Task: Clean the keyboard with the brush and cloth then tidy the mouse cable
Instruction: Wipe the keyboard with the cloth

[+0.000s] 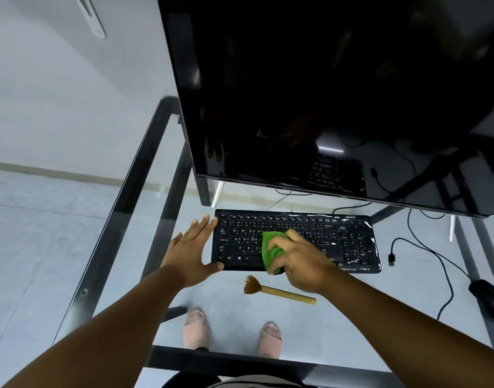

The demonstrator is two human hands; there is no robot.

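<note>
A black keyboard (338, 242) lies on the glass desk in front of the monitor. My right hand (302, 261) grips a bunched green cloth (269, 249) and presses it on the keys near the keyboard's middle. My left hand (194, 247) lies flat with straight fingers against the keyboard's left edge, thumb at its front corner. A wooden brush (276, 291) with brown bristles rests on the glass just in front of the keyboard. The black mouse (489, 299) sits at the far right, its cable (436, 253) looping loose to a free USB plug (391, 259).
A large dark monitor (324, 93) hangs over the back of the desk, close above the keyboard. The glass desk (122, 208) has a dark metal frame along its left and front edges. My feet in pink slippers show through the glass.
</note>
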